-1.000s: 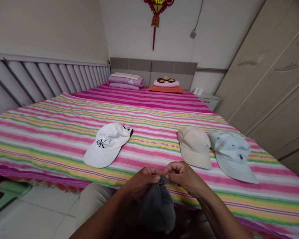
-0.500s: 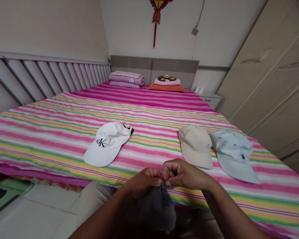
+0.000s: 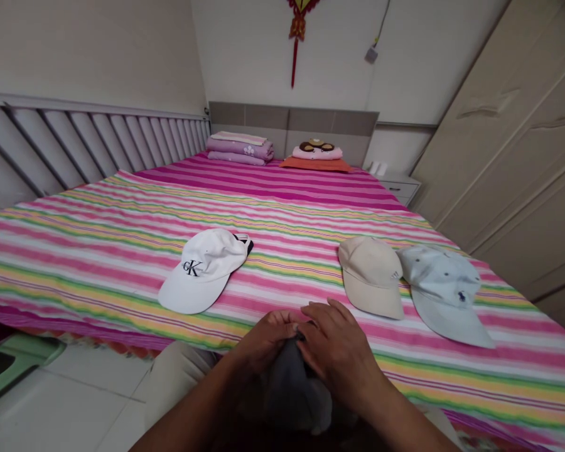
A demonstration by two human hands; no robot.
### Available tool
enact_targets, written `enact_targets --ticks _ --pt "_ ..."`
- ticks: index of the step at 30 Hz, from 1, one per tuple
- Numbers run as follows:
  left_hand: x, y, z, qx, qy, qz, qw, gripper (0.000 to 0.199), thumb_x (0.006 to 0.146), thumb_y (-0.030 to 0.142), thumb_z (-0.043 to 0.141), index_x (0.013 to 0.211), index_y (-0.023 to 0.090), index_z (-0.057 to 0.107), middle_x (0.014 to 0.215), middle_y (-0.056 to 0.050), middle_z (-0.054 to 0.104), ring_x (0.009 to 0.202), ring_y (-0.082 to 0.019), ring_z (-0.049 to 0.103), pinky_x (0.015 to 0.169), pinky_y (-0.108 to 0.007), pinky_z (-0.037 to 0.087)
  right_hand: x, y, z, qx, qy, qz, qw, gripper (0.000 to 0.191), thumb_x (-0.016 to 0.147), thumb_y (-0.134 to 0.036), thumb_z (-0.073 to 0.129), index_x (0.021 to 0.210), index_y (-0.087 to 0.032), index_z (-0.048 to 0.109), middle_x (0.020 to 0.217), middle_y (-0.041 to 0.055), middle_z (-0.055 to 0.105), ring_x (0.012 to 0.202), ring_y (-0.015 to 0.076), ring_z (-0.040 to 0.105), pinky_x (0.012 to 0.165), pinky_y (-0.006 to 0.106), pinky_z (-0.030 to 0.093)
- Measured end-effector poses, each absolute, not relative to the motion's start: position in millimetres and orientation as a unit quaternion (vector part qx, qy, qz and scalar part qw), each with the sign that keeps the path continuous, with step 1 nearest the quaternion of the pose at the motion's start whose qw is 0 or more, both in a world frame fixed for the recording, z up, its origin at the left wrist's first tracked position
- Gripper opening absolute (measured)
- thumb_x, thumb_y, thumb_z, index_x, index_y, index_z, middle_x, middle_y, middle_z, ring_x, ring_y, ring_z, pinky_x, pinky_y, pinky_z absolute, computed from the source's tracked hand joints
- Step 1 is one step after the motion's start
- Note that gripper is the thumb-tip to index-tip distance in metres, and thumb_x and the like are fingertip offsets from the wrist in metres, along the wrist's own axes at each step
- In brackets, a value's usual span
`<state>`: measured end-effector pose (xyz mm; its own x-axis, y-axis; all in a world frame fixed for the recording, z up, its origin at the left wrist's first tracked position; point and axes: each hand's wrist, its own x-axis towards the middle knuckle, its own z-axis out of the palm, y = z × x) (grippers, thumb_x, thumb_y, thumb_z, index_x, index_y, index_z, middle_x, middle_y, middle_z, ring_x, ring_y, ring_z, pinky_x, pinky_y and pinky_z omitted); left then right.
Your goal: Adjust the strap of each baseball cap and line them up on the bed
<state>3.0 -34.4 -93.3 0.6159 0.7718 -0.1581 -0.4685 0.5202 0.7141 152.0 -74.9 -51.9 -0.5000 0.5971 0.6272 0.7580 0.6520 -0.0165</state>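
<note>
We judge that the work on the dark grey cloth piece (image 3: 294,389), maybe a cap, is under way and not finished: it is at six o'clock, at the near edge of the bed (image 3: 292,270). The grip of the left hand (image 3: 268,342) pinches its upper edge; the right hand (image 3: 336,351) lies against it, and we cannot tell if its grip is pinching. We count three caps lying apart from the hands: one white cap (image 3: 209,263) at eight o'clock, one beige cap (image 3: 370,273) and one pale blue cap (image 3: 440,273) toward four; if these are done, we cannot say.
</note>
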Motion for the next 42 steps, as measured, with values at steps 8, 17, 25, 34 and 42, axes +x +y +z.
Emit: enact_targets --ticks 8,17,25,34,42 --pt "5 -38 -91 0.355 0.225 0.38 0.824 0.012 0.063 0.018 0.069 0.064 0.01 0.06 0.056 0.001 0.057 0.054 -0.009 0.05 0.055 -0.02 0.036 135 -80 -56 -0.337 -0.844 -0.088 0.408 0.015 0.078 -0.007 0.05 0.084 -0.018 0.058 0.091 0.005 0.066 0.09 0.0168 0.059 0.092 0.039 0.04" --pt "-10 -34 -94 0.368 0.21 0.351 0.835 0.022 0.063 0.028 0.071 0.071 0.008 0.065 0.063 -0.004 0.063 0.052 -0.01 0.055 0.052 -0.02 0.04 151 -66 -69 -0.466 -0.629 0.378 0.494 0.027 0.085 -0.039 0.045 0.097 -0.018 0.056 0.098 0.0085 0.061 0.094 0.021 0.056 0.077 0.033 0.044" --pt "-18 -27 -83 0.381 0.213 0.348 0.829 0.025 0.061 0.025 0.072 0.079 0.008 0.067 0.072 -0.007 0.066 0.057 -0.012 0.058 0.058 -0.023 0.044 166 -62 -73 -0.36 -0.471 0.711 0.379 0.032 0.064 -0.04 0.07 0.061 -0.015 0.052 0.051 -0.0032 0.053 0.046 0.0076 0.041 0.048 0.021 0.026" --pt "-21 -29 -83 0.384 0.246 0.332 0.826 0.024 0.058 0.022 0.074 0.077 0.01 0.066 0.069 -0.004 0.065 0.059 -0.011 0.058 0.06 -0.022 0.042 161 -63 -70 -0.34 -0.437 0.714 0.429 0.026 0.068 -0.033 0.068 0.063 -0.016 0.05 0.048 -0.0021 0.056 0.043 0.007 0.041 0.044 0.02 0.026" --pt "-18 -29 -81 0.402 0.295 0.317 0.806 0.027 0.05 0.015 0.077 0.074 0.011 0.066 0.064 -0.003 0.066 0.055 -0.01 0.058 0.058 -0.022 0.041 159 -63 -67 -0.38 -0.453 0.688 0.421 0.03 0.068 -0.038 0.066 0.065 -0.017 0.046 0.05 -0.0019 0.057 0.037 0.0048 0.036 0.039 0.018 0.021"
